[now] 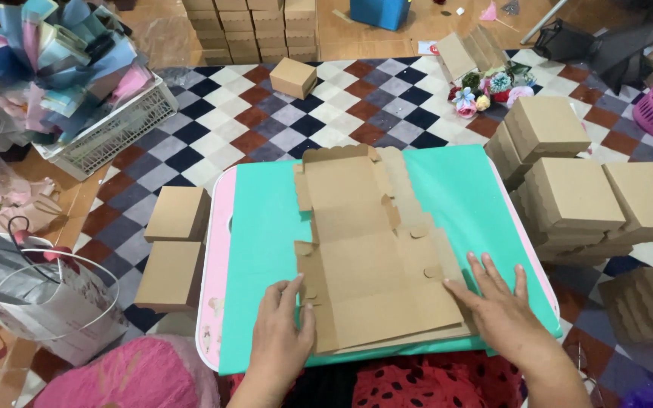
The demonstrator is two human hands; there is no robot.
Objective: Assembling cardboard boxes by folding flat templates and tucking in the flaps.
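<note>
A stack of flat, unfolded brown cardboard box blanks (372, 249) lies on a small table with a green top and pink rim (266, 227). My left hand (281, 332) rests flat on the stack's near left corner, thumb on the card. On the stack's near right edge, partly on the green top, lies my right hand (496, 302) with its fingers spread. Neither hand grips anything.
Folded brown boxes are piled at the right (568, 181), two lie left of the table (175, 242), one sits far back (292, 75). More stacks stand behind (255, 30). A white crate of paper bows (111, 125), a gift bag (47, 302), and artificial flowers (485, 91) surround the checkered mat.
</note>
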